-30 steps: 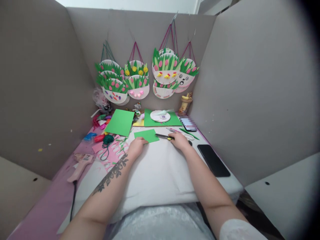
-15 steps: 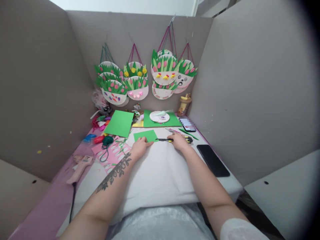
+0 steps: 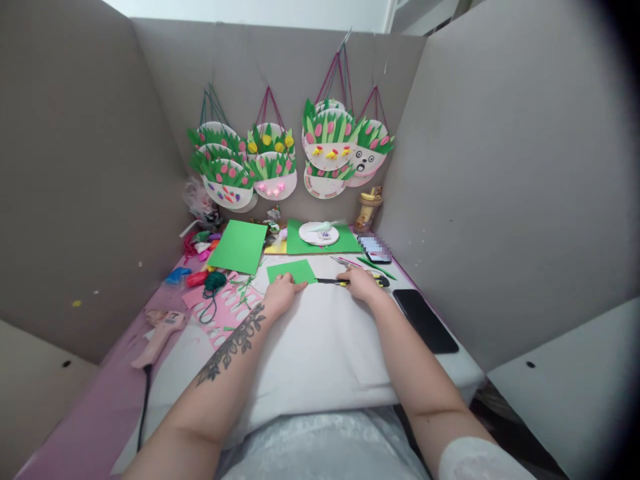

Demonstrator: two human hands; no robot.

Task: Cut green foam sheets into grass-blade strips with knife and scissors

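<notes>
A small piece of green paper point(image 3: 295, 269) lies on the white table cover. My left hand point(image 3: 283, 291) is at its lower edge, thumb towards its right corner and fingers closed on it. My right hand point(image 3: 361, 283) grips a pair of scissors point(image 3: 327, 281) with black and yellow handles. Their dark blades point left, with the tips right at the paper's right edge. Whether the blades are parted is too small to tell. My right fingers partly hide the handles.
A larger green sheet point(image 3: 240, 247), dark green yarn point(image 3: 215, 281) and pink cut-out paper point(image 3: 225, 308) lie left. A pink glue gun point(image 3: 165, 331) sits nearer. White plates point(image 3: 319, 233) rest behind. A black phone point(image 3: 425, 320) lies right. Flower-decorated plate baskets point(image 3: 330, 157) hang behind.
The scissors and my right hand have shifted slightly right, so the blade tips have drawn back from over the paper to its edge. My left hand stays on the paper.
</notes>
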